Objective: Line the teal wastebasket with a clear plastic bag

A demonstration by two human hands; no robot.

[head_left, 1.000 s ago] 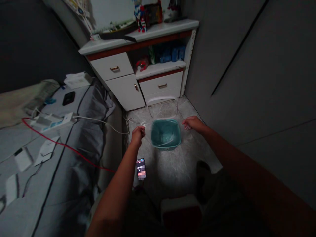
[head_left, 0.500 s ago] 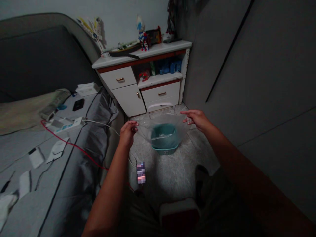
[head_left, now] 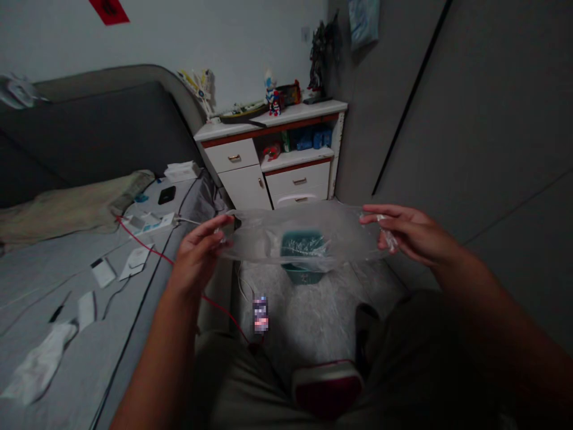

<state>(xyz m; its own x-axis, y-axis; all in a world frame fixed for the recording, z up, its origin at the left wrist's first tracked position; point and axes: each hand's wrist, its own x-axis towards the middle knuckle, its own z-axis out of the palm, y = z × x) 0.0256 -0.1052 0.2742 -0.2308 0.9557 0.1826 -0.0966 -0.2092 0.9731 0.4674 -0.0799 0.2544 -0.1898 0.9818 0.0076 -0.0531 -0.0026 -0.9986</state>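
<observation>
A clear plastic bag is stretched sideways between my two hands, its mouth spread wide. My left hand pinches its left end, and my right hand grips the right end, with some of the film bunched between the fingers. Below and beyond the bag, a teal bin stands on the grey floor, partly seen through the film. Neither hand touches the bin.
A white cabinet with figures on top stands against the wall. At left, a bed holds a power strip, cables and a phone. A pixelated object lies on the floor. Grey wardrobe doors rise at right.
Both hands have moved farther apart and closer to me, pulling the bag wider and away from the bin. The view has tilted up, and the bin's white handle is now partly behind the bag.
</observation>
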